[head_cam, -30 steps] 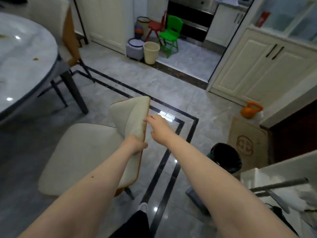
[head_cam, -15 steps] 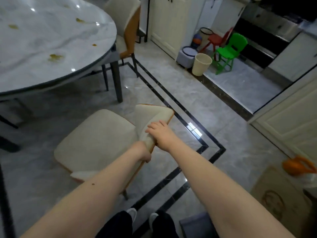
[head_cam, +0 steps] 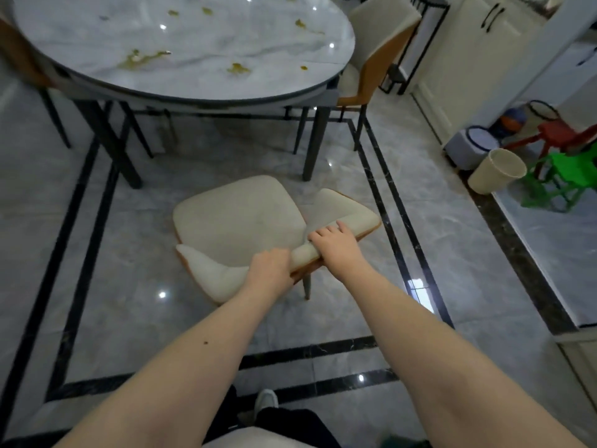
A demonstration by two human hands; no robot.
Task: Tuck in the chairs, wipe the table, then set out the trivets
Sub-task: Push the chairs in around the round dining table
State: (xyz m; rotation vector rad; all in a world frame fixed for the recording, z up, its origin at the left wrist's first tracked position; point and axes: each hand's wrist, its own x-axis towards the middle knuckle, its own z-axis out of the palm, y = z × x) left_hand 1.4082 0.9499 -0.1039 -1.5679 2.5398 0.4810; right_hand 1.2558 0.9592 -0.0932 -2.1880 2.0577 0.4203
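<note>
A cream-cushioned chair (head_cam: 239, 218) with an orange shell stands on the floor in front of me, its seat facing the round marble table (head_cam: 193, 50). My left hand (head_cam: 269, 268) grips the top edge of the chair's backrest. My right hand (head_cam: 336, 244) holds the same edge a little further right, fingers curled over it. The chair stands apart from the table, with open floor between them. The tabletop carries several yellow-brown spills. No trivets are in view.
A second cream and orange chair (head_cam: 378, 50) sits tucked at the table's right side. Another chair's orange back (head_cam: 19, 56) shows at the far left. A cream bin (head_cam: 497, 171), a grey stool (head_cam: 473, 150) and small red and green chairs (head_cam: 568, 176) stand at the right by white cabinets (head_cam: 468, 59).
The view has swung left, so the table now lies straight ahead. The chair has turned with my hands so its seat faces the table. Both hands have kept their hold on the backrest.
</note>
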